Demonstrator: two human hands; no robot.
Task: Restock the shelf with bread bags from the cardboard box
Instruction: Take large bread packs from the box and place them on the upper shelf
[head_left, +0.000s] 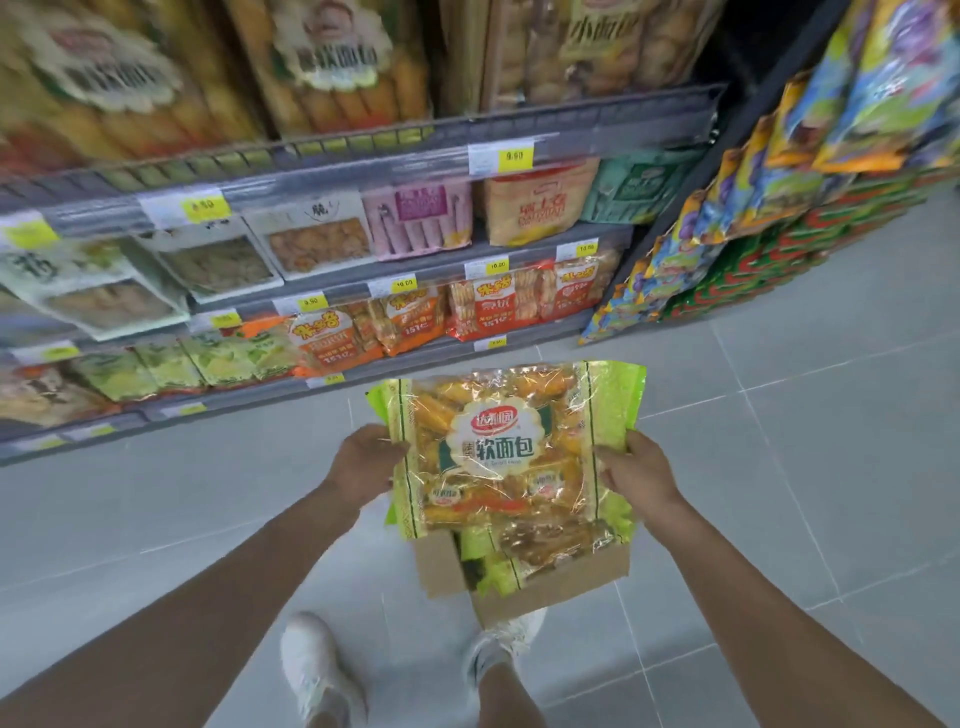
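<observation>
White shoes (317, 670) at the bottom edge, planted on the grey tile floor (810, 467). Just ahead of them sits the cardboard box (550, 584), open, with more green-edged bags (498, 564) packed inside. Above it, both hands are busy: left hand (366, 460) grips the left edge of a bread bag (511, 447), right hand (636, 470) clamps the right edge, fingers wrapped behind the plastic. The bag is held flat, label facing up, clear of the box. Beyond, the shelf (363, 161) rises in tiers with yellow price tags (514, 155), orange snack packs (410, 317) lower down, and similar bread bags (332, 62) blurred on the top tier.
</observation>
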